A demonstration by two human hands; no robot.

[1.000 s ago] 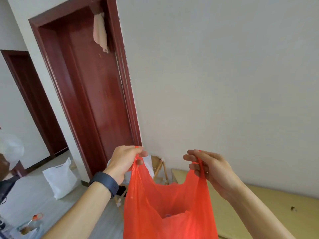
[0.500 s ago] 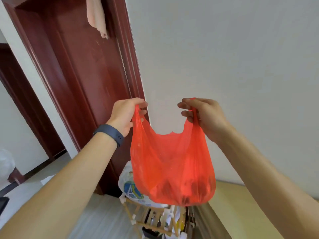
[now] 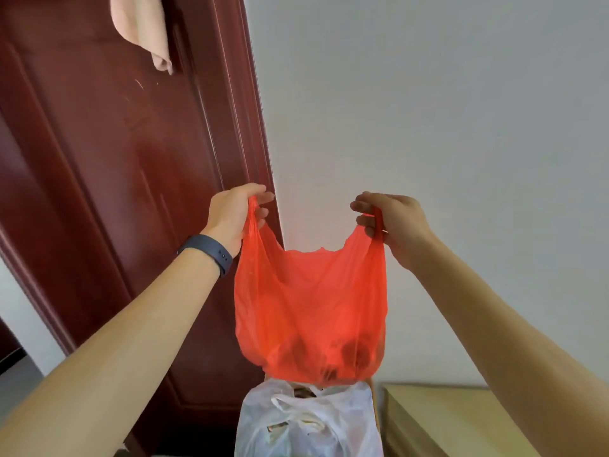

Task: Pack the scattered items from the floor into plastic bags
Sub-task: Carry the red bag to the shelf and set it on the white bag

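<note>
Your left hand point(image 3: 235, 214) pinches one handle of the red bag point(image 3: 309, 311) and your right hand point(image 3: 392, 222) grips the other, fingers curled round the plastic, handles pulled apart. Both arms are stretched forward. You wear a dark wristband point(image 3: 207, 249) on the left wrist. Red bag hangs in the air in front of the pale wall point(image 3: 428, 110), dark lumps showing through its bottom. Directly below it sits a white bag point(image 3: 309, 423), knotted at the top. Dark red door point(image 3: 131, 192) stands to the left, a pink cloth point(image 3: 145, 28) hanging on it. Wooden board point(image 3: 445, 420) lies at lower right.
</note>
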